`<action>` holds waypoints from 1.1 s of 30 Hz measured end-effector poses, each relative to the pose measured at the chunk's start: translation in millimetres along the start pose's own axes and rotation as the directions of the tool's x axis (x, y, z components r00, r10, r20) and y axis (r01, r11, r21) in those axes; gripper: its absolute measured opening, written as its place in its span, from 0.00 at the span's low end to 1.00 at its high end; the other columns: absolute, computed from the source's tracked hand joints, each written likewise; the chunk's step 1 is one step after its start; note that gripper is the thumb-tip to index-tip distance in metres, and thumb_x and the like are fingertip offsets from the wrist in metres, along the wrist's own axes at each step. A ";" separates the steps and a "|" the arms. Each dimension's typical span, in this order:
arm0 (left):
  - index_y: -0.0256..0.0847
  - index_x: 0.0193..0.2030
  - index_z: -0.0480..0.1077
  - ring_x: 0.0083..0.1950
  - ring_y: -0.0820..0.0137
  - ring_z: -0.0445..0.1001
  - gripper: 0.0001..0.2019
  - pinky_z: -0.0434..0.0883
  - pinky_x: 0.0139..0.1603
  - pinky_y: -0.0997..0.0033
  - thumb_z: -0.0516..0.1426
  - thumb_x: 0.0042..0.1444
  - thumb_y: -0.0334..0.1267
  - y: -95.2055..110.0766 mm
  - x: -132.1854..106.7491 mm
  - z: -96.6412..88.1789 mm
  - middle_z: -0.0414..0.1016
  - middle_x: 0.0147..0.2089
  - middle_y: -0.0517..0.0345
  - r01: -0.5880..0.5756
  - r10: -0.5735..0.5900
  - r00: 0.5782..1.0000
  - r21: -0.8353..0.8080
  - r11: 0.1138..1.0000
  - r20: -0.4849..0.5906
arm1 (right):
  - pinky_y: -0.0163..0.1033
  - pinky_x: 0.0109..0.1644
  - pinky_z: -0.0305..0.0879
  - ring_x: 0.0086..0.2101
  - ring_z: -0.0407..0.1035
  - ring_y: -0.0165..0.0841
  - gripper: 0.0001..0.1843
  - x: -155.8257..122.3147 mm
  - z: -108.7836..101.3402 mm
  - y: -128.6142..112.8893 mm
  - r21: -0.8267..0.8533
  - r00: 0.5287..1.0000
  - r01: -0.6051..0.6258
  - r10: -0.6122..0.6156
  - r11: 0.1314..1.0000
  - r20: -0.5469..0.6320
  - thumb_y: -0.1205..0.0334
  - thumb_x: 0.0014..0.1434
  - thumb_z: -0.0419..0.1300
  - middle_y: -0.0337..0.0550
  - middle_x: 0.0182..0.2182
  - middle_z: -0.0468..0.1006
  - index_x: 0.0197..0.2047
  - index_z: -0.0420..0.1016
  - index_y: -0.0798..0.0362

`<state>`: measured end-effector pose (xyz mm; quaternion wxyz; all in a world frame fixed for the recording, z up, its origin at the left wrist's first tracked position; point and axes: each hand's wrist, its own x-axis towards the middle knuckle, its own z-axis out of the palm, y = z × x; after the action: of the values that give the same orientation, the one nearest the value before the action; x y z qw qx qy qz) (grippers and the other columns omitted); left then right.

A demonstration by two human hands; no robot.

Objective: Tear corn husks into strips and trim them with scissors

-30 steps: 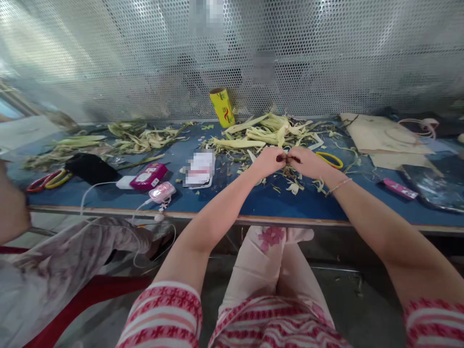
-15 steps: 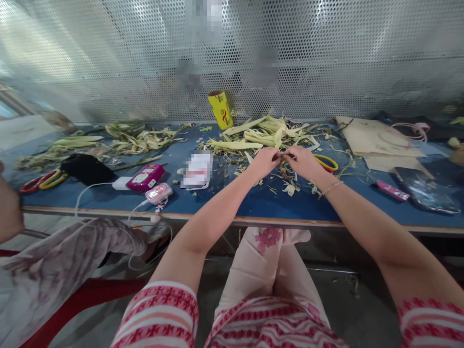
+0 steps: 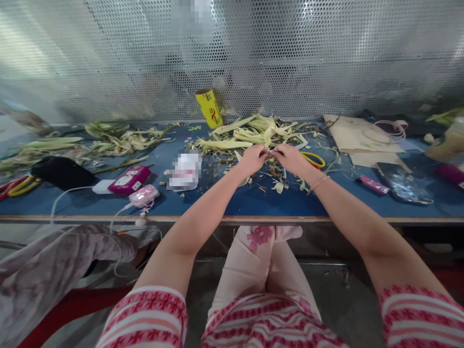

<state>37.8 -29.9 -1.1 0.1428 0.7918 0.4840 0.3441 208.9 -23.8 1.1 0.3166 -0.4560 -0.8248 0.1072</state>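
Observation:
My left hand (image 3: 254, 158) and my right hand (image 3: 289, 158) meet over the blue table (image 3: 217, 205), fingertips nearly touching. Both are closed in a pinch. Whatever lies between the fingers is too small to make out. Just behind them rises a heap of pale green husk-like leaves (image 3: 250, 133), with thin dry strands around it. Small scraps (image 3: 278, 186) lie on the table below the hands. Partly covered by my right hand is a pair of scissors with yellow and red handles (image 3: 314, 159).
A yellow tube (image 3: 209, 108) stands by the perforated metal panel (image 3: 253, 63). To the left lie a pixelated white packet (image 3: 185, 170), a magenta device (image 3: 129, 180), a black pouch (image 3: 63, 172) and more leaves (image 3: 123, 137). A phone (image 3: 404, 182) and brown paper (image 3: 362, 137) lie right. Someone's leg (image 3: 72, 256) shows lower left.
The view has turned a little to the right, so the table items appear shifted left. My hands stay pinched together in front of the leaf heap.

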 end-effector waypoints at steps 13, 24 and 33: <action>0.38 0.33 0.71 0.36 0.70 0.72 0.02 0.71 0.42 0.68 0.58 0.55 0.29 -0.5 -4.8 -3.0 0.76 0.34 0.55 -0.152 0.149 0.985 -0.037 0.988 -0.085 | 0.35 0.31 0.63 0.22 0.64 0.28 0.13 0.8 1.9 0.1 0.458 0.964 -0.267 0.234 0.848 0.129 0.62 0.60 0.60 0.34 0.17 0.69 0.24 0.71 0.53; 0.38 0.39 0.75 0.47 0.64 0.74 0.04 0.69 0.52 0.62 0.58 0.61 0.30 -3.2 -5.8 -9.4 0.78 0.42 0.50 -0.367 0.365 0.930 0.122 0.922 0.038 | 0.31 0.23 0.55 0.18 0.57 0.23 0.16 -1.7 -0.2 -10.8 0.696 0.892 -0.429 0.390 0.576 0.227 0.67 0.56 0.66 0.33 0.13 0.64 0.19 0.70 0.54; 0.39 0.38 0.72 0.48 0.63 0.72 0.06 0.67 0.53 0.62 0.54 0.65 0.33 0.1 -6.6 -8.6 0.75 0.42 0.49 -0.382 0.378 0.924 0.171 0.908 0.059 | 0.32 0.25 0.51 0.19 0.55 0.24 0.17 -6.3 -5.1 -17.9 0.695 0.882 -0.457 0.381 0.555 0.276 0.73 0.58 0.59 0.34 0.15 0.62 0.19 0.67 0.54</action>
<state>30.1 -36.5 2.5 0.0071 0.8846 0.3479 0.3105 202.2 -39.6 10.8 0.4006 -0.4638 -0.5889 0.5269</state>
